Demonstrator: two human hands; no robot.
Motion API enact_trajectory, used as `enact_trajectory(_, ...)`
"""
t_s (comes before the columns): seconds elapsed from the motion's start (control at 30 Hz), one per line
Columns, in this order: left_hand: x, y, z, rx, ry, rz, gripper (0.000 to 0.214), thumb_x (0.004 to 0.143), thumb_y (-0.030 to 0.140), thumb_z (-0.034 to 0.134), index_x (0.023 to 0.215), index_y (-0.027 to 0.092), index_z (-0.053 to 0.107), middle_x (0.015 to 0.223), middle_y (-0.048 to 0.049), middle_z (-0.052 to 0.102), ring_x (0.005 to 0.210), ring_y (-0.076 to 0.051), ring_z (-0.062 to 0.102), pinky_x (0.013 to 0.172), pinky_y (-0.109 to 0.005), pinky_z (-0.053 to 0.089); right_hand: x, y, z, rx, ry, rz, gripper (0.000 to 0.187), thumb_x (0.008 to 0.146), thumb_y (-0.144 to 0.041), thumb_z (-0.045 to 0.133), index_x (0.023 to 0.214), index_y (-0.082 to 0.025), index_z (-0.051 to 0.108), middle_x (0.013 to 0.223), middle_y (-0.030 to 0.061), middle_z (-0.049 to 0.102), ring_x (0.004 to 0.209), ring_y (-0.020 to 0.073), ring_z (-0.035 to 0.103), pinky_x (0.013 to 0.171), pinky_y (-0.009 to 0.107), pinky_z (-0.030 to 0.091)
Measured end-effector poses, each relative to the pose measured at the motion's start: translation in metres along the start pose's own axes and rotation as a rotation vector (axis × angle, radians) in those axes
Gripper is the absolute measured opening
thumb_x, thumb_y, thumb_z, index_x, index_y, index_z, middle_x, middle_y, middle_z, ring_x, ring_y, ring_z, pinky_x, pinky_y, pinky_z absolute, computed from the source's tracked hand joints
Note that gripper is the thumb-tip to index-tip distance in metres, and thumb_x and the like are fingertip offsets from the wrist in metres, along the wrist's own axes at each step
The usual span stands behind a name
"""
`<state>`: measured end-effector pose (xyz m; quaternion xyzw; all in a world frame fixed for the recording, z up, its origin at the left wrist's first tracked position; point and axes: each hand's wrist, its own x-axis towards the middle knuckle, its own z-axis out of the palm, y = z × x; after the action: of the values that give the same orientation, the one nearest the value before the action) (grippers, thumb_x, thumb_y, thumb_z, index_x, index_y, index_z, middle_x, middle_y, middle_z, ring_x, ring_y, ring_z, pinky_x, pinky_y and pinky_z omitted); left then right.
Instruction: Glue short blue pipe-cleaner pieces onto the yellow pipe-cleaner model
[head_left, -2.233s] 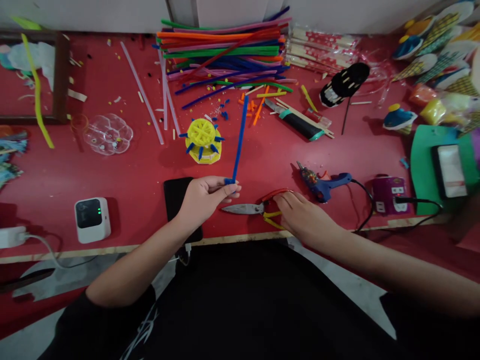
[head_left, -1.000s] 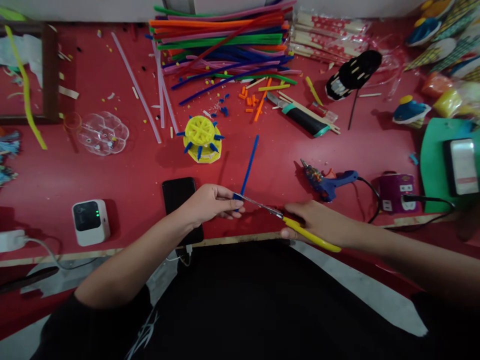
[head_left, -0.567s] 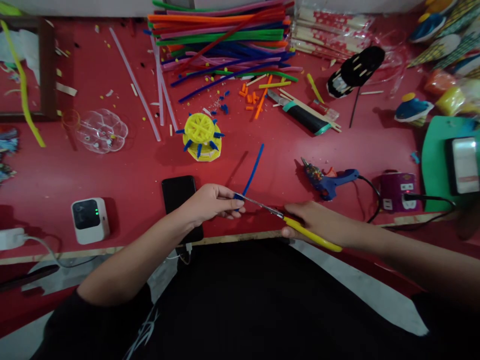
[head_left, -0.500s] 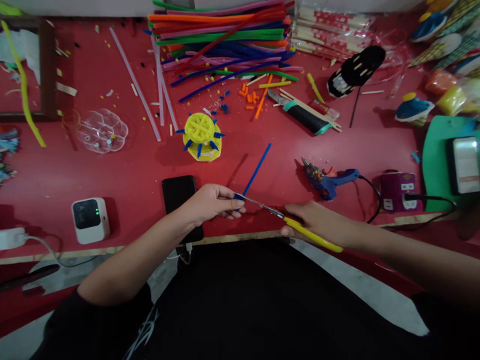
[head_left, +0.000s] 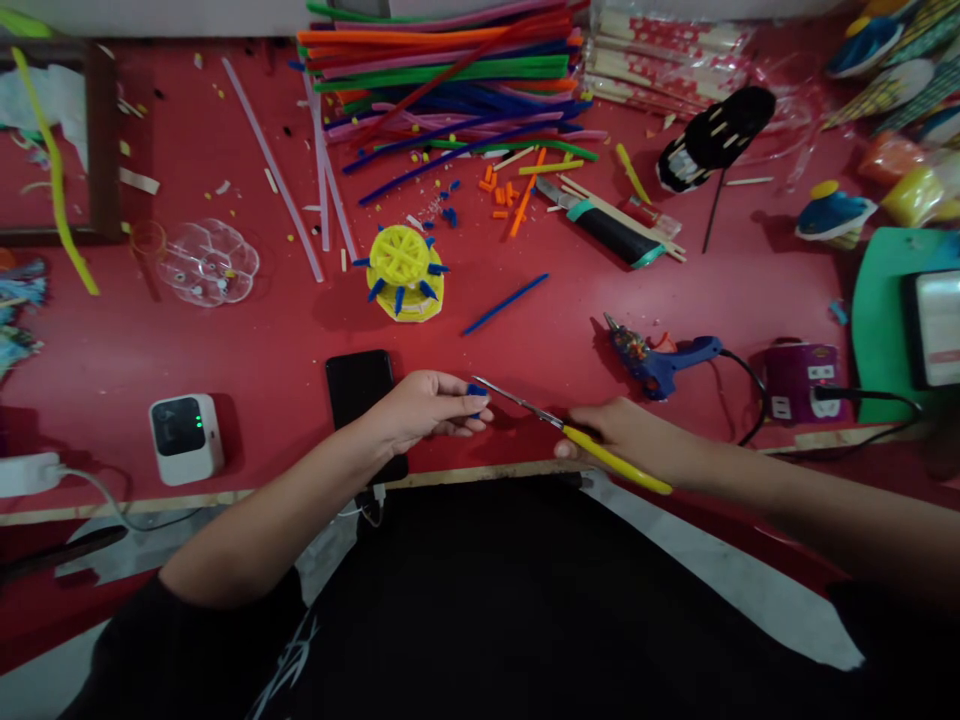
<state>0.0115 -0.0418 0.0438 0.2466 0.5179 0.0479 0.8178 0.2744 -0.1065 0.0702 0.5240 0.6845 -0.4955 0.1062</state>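
My left hand (head_left: 435, 410) pinches short blue pipe cleaner pieces (head_left: 476, 390) between thumb and fingers; how many is hidden. Yellow-handled scissors (head_left: 615, 460) are gripped in my right hand (head_left: 630, 435), their blades pointing left toward the blue pieces. A longer blue pipe cleaner (head_left: 506, 304) lies on the red table (head_left: 285, 330) beyond the blade tips, apart from both hands. Behind my left hand stands a yellow wheel-shaped craft piece (head_left: 401, 270) with blue spokes sticking out around it.
A black phone (head_left: 356, 390) lies under my left wrist. To the right are a blue glue gun (head_left: 660, 365), its cord and a purple power socket (head_left: 802, 385). A utility knife (head_left: 611, 230) and a pile of pipe cleaners (head_left: 450, 70) lie farther back.
The longer blue pipe cleaner has come away from the pieces in my left hand and now lies flat on the table. The scissors have shifted slightly left.
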Motion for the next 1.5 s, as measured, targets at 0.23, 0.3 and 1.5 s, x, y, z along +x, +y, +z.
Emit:
enact_trajectory(0.23,-0.016,0.004,-0.008,-0.103,0.076,0.139,0.008,0.077,0.015,0.085,0.075,0.014,0.078,0.073,-0.0032,0.08,0.057,-0.007,0.069,0.06,-0.017,0.058,0.007,0.006,0.016,-0.591,0.373,-0.009,0.043,0.093,-0.054,0.061,0.101,-0.013,0.07,0.093,0.0143,0.074,0.081,0.025,0.071,0.066,0.031,0.05)
enact_trajectory(0.3,-0.02,0.006,-0.009,-0.123,0.069,0.175,0.01,0.075,0.017,0.087,0.075,0.015,0.077,0.073,-0.0028,0.08,0.058,-0.008,0.07,0.06,-0.016,0.058,0.008,0.004,0.014,-0.676,0.407,-0.126,0.036,0.095,-0.045,0.061,0.105,-0.011,0.07,0.099,0.0161,0.074,0.089,0.0256,0.071,0.072,0.032,0.053)
enact_trajectory(1.5,-0.009,0.013,-0.001,-0.24,0.042,0.096,0.014,0.087,0.011,0.077,0.074,0.013,0.071,0.071,-0.0012,0.077,0.06,-0.009,0.075,0.055,-0.014,0.058,0.08,-0.025,-0.045,-0.61,0.68,-1.001,0.032,0.107,-0.02,0.039,0.115,-0.018,0.07,0.117,0.009,0.075,0.115,0.02,0.069,0.096,0.038,0.062)
